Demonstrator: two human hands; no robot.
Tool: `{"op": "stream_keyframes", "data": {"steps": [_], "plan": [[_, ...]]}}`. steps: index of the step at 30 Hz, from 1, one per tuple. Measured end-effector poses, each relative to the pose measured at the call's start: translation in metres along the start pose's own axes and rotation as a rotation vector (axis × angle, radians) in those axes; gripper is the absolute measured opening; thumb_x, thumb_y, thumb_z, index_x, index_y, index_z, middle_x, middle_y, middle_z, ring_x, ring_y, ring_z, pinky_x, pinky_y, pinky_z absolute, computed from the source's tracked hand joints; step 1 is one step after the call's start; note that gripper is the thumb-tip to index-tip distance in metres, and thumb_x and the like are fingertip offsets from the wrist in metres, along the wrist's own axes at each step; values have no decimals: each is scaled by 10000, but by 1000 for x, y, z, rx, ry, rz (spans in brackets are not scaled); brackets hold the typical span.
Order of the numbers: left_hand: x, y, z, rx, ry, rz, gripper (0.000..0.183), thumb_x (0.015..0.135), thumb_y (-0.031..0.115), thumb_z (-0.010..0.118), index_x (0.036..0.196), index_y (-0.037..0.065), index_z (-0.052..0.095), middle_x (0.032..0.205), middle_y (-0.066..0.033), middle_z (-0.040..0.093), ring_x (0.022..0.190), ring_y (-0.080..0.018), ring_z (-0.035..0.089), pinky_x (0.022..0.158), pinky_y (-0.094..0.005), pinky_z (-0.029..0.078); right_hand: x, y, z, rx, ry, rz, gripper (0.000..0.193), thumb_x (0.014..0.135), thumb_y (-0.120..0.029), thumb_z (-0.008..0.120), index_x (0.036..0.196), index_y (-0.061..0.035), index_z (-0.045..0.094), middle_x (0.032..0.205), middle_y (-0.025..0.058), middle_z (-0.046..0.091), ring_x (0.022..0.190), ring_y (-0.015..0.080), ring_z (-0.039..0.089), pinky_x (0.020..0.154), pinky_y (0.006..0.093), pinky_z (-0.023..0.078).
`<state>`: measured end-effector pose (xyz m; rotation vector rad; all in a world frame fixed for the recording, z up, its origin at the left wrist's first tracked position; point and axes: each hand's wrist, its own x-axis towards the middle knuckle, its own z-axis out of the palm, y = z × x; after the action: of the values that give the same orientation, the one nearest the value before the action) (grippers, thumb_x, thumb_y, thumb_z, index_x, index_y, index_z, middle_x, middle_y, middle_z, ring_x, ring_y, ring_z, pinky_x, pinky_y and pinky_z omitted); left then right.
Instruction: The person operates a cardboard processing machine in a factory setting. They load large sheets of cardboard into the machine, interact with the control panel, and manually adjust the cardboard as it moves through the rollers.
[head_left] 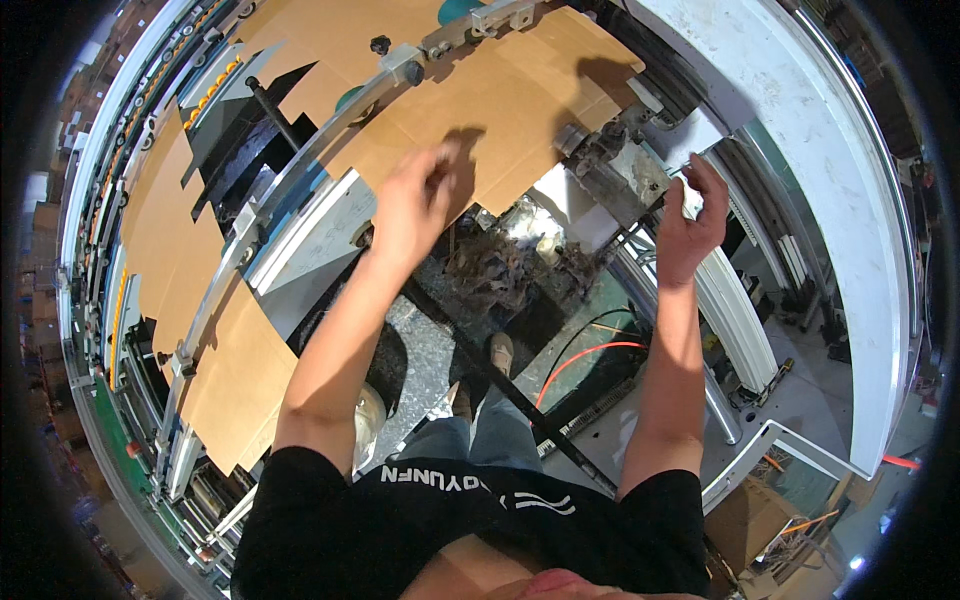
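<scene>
My left hand [412, 203] hovers over the near edge of a brown cardboard sheet [480, 110]. Its fingers are loosely bent, with a gap between thumb and fingers, and nothing shows in them. The hand is slightly blurred, and its shadow falls on the sheet. To the right, my right hand [692, 225] is raised beside a dark, grimy metal machine part [625, 180]. Its thumb and fingers curl round a small white patch [691, 200], which I cannot identify. Whether the left hand touches the cardboard is not plain.
A curved metal rail [320, 150] crosses above more cardboard [215, 375] on the left. Dark shredded scraps [490, 268] lie below between my arms. A black bar [480, 360] runs across in front of my legs, near a red hose [580, 352]. A long white panel [800, 130] bounds the right.
</scene>
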<state>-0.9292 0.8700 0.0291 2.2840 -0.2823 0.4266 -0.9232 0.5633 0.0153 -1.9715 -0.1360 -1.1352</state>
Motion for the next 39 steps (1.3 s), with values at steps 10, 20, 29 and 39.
{"op": "stream_keyframes", "data": {"steps": [10,20,29,39], "plan": [[-191,12,-73,-85,-139,-225,304,755,-73,626,1044,20,609,943,-137,615,763,-221,636,688,-302,505,-53,-78,66,-469,-563,-328,300,836,-223,599,1113,-111,567,1186,67,594,1198,268,411,960,492,231],[-232,15,-109,-113,-86,-320,327,753,-91,617,1057,31,614,976,-124,615,764,-189,633,683,-279,503,-58,-95,115,-785,-640,-8,307,838,-300,595,1034,-64,580,1113,117,563,1051,271,444,897,473,273],[-247,14,-141,-61,-33,-336,325,747,-90,616,1046,38,620,988,-124,615,761,-198,648,685,-280,522,-1,-48,53,-500,-157,5,425,723,-285,739,1118,-166,637,1103,73,559,1116,293,432,921,481,280],[-266,16,-159,-44,-41,-332,327,732,-94,622,1036,29,614,997,-137,616,763,-219,641,676,-291,519,26,4,50,-636,-488,145,406,669,-441,767,1028,-262,709,1128,76,570,1115,300,471,879,488,340]]}}
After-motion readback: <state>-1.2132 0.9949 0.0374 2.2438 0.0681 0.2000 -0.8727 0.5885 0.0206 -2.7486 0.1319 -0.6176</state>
